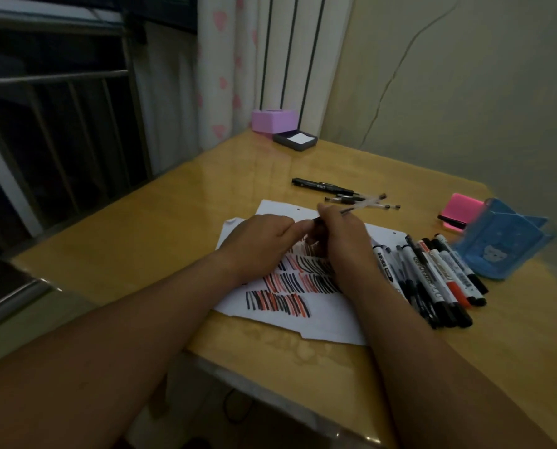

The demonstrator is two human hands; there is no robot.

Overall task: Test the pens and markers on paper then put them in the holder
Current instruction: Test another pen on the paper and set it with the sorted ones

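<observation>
A white sheet of paper (303, 322) lies on the wooden table, covered with rows of black and red strokes. My right hand (342, 238) grips a clear-barrelled pen (364, 204) above the sheet, its far end pointing up and right. My left hand (264, 241) rests on the paper with its fingers reaching to the pen's near end, where they seem to pinch its tip or cap. Several markers and pens (432, 280) lie in a heap right of the sheet. The blue pen holder (500, 241) stands at the right.
Three pens (335, 189) lie beyond the sheet. A pink box with a black band (458, 212) sits behind the holder. A purple box (272, 119) and a dark tray of white notes (295, 140) stand at the far corner. The table's (141, 241) near edge is close.
</observation>
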